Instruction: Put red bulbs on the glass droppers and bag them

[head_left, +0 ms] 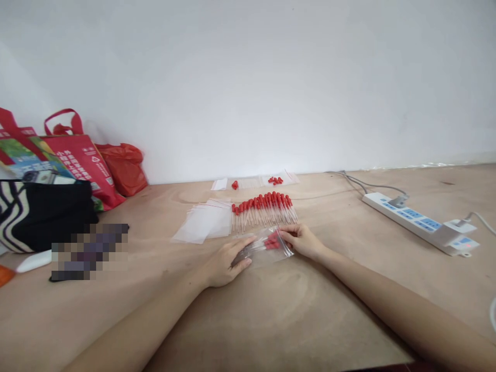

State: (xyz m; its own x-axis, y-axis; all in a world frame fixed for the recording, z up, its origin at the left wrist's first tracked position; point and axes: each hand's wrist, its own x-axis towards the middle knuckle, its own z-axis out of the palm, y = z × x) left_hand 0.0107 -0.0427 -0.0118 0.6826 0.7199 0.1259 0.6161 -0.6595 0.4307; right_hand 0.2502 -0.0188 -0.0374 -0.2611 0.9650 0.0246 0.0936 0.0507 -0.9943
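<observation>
A clear zip bag (279, 253) lies on the table between my hands, with several red-bulbed droppers (272, 241) inside. My left hand (228, 262) grips the bag's left end, thumb on the near side and fingers on the far side. At the right, by the bag's opening and the red bulbs, my right hand (302, 241) pinches the bag's edge. Just beyond them is a row of droppers with red bulbs (263, 202), their clear stems pointing toward me. Flat empty zip bags (205, 222) lie fanned out left of that row.
Along the wall lie loose red bulbs (276, 180), clear tubes (250, 183) and a small white packet (219, 184). A white power strip (418, 219) with plugs and cables stands right. Red shopping bags (83, 160), black striped cloth (50, 212) and a pixelated dark object (93, 253) occupy the left.
</observation>
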